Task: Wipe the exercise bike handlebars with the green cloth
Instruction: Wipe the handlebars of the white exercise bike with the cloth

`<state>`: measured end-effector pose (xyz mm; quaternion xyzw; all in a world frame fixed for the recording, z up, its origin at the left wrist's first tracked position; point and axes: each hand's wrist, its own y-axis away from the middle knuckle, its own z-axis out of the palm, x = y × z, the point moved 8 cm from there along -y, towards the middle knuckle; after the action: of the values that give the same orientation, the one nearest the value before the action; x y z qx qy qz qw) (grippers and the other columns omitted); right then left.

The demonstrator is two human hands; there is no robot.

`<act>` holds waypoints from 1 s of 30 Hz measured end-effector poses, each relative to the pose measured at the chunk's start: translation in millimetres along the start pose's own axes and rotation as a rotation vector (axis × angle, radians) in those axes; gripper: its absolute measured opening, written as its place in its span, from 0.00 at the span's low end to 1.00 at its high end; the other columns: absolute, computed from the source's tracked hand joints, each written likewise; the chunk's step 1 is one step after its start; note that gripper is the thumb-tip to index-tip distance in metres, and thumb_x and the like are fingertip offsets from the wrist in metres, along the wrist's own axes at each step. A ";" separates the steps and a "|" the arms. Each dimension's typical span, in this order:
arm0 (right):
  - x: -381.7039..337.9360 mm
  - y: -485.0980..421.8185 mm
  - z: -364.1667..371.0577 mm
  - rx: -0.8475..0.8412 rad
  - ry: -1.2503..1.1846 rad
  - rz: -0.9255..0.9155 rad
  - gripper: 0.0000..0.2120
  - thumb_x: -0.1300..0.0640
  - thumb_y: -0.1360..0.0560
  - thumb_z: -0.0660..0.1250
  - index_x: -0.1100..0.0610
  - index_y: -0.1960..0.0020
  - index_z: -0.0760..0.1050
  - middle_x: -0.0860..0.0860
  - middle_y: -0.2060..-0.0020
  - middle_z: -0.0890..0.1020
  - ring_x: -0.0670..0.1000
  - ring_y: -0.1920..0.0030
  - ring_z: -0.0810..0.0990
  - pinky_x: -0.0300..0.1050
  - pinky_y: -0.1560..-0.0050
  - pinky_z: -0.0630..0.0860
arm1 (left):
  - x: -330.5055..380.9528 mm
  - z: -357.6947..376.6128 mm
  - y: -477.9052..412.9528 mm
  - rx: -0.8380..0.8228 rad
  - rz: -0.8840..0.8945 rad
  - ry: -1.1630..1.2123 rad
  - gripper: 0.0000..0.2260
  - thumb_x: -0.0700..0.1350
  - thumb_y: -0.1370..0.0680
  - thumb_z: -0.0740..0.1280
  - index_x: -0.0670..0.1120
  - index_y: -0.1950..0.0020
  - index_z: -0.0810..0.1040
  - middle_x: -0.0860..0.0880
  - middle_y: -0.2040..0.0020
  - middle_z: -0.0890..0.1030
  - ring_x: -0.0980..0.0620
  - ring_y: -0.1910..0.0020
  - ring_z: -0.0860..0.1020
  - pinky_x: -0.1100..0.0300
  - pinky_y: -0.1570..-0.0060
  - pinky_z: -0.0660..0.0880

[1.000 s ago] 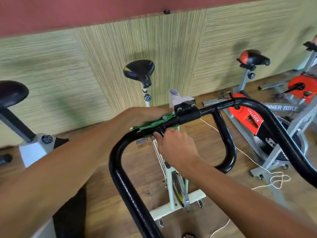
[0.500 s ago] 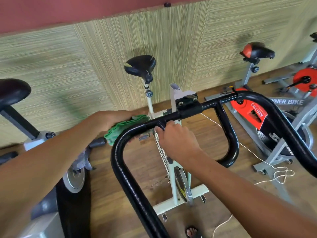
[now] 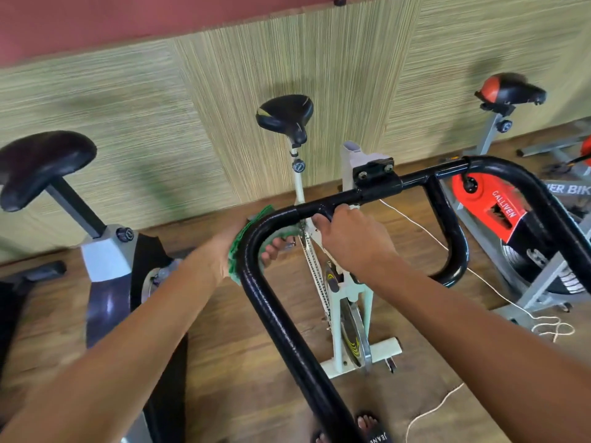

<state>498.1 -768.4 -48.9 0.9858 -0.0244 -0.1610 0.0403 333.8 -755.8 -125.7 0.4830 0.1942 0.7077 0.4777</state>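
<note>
Soft green cloth [image 3: 237,254] folds round the left bend of the handlebars [image 3: 278,314], with the left hand [image 3: 217,255] curled over it and the tube. The right hand [image 3: 351,241] grips the crossbar alongside. Limp cloth should mould to the rigid, glossy steel, and a full-palm hold seems best.

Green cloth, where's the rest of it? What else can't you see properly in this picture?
Green cloth: head view, mostly hidden behind the handlebars and under the left hand, also blurred.
Handlebars' right end: head view, cut off by the right edge.
Lettering on the grey bike: head view, cut by the right edge.
</note>
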 end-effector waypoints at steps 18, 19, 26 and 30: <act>-2.6 4.1 -3.3 0.016 -0.104 -0.083 0.22 0.45 0.16 0.52 0.60 0.58 0.71 0.57 0.61 0.78 0.58 0.59 0.75 0.48 0.58 0.69 | -77.2 28.7 41.4 0.069 0.408 0.731 0.21 0.53 0.17 0.50 0.40 0.56 0.74 0.48 0.70 0.74 0.51 0.76 0.74 0.62 0.76 0.75; -3.5 5.1 -4.3 0.025 -0.100 -0.098 0.22 0.45 0.16 0.52 0.60 0.58 0.71 0.57 0.60 0.79 0.57 0.59 0.75 0.48 0.58 0.69 | -91.1 34.6 43.7 0.090 0.415 0.742 0.22 0.54 0.17 0.50 0.40 0.57 0.74 0.47 0.70 0.74 0.51 0.76 0.74 0.61 0.76 0.75; -0.4 3.0 -2.5 -0.007 -0.156 -0.117 0.21 0.47 0.16 0.53 0.62 0.50 0.76 0.61 0.48 0.81 0.62 0.50 0.78 0.49 0.54 0.68 | -173.4 84.7 67.7 0.267 0.335 0.776 0.25 0.56 0.18 0.54 0.38 0.60 0.75 0.44 0.70 0.74 0.48 0.77 0.74 0.60 0.77 0.75; 3.6 2.1 1.4 -0.036 -0.189 -0.111 0.23 0.47 0.16 0.53 0.64 0.40 0.76 0.61 0.42 0.80 0.63 0.41 0.77 0.49 0.51 0.67 | -218.9 126.4 94.5 0.233 0.260 0.916 0.15 0.49 0.18 0.56 0.39 0.55 0.72 0.44 0.66 0.73 0.48 0.79 0.75 0.61 0.80 0.74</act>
<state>500.9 -770.7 -51.2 0.9653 0.0292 -0.2555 0.0465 414.4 -1012.6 -107.3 0.1928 0.4003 0.8747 0.1936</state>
